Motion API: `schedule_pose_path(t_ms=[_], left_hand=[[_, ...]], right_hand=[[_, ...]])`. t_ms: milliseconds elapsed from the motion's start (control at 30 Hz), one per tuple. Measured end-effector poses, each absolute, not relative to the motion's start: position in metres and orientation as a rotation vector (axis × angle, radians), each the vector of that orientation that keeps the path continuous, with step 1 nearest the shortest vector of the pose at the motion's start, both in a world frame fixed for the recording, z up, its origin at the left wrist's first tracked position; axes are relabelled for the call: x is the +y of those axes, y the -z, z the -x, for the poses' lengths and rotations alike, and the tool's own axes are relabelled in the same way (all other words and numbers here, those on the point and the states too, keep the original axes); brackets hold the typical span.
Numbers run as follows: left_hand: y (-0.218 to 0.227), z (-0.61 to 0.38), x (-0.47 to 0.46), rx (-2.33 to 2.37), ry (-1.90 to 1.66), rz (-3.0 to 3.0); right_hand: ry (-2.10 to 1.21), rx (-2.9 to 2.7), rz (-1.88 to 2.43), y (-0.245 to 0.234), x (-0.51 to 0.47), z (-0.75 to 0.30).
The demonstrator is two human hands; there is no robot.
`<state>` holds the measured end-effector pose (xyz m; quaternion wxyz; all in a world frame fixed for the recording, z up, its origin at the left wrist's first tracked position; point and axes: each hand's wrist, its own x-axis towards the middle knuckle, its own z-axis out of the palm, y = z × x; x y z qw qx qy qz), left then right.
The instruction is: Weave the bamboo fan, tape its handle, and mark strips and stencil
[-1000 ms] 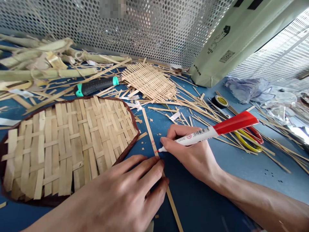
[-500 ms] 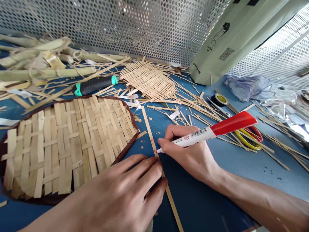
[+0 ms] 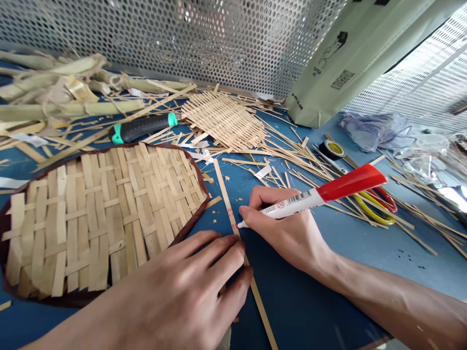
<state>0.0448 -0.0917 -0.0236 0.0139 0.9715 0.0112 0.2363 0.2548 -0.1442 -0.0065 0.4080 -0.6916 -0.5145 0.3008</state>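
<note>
A thin bamboo strip lies on the blue table, with small red marks on its middle part. My left hand holds it down, its bent fingers closed over the strip; the thumb is hidden. Pinched in my right hand is a white marker with a red rear end. Its tip points left and is at the strip's edge, beside the lower red marks; whether it touches I cannot tell. To the left of my hands lies a woven bamboo panel with a dark brown border.
A black and green tool handle and a finer woven piece lie behind the panel among loose strips. Bamboo stalks are at back left. Scissors, a tape roll, a green bag and plastic wrap occupy the right.
The marker's tip has shifted very slightly up along the strip, and its red end has dipped a little. My left hand stays in place on the strip.
</note>
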Motion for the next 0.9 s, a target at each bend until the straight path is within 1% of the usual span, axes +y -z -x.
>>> schedule_pose_path(t_ms=[233,567,700,800,900], left_hand=[[0.018,-0.045,-0.090,0.043,-0.749,-3.019],[0.028,-0.048,-0.091,0.023,-0.804,-2.999],[0.026,-0.047,-0.091,0.051,-0.765,-3.013],[0.023,-0.047,-0.091,0.029,-0.831,-2.998],[0.018,-0.047,-0.093,0.066,-0.757,-3.020]], right_hand=[[-0.740,-1.308,1.714,0.004,-0.146,-0.253],[-0.786,-1.366,1.731,0.004,-0.146,-0.252],[-0.797,-1.374,1.724,0.004,-0.146,-0.251],[-0.797,-1.390,1.714,0.004,-0.146,-0.252],[-0.793,-1.386,1.707,0.004,-0.147,-0.252]])
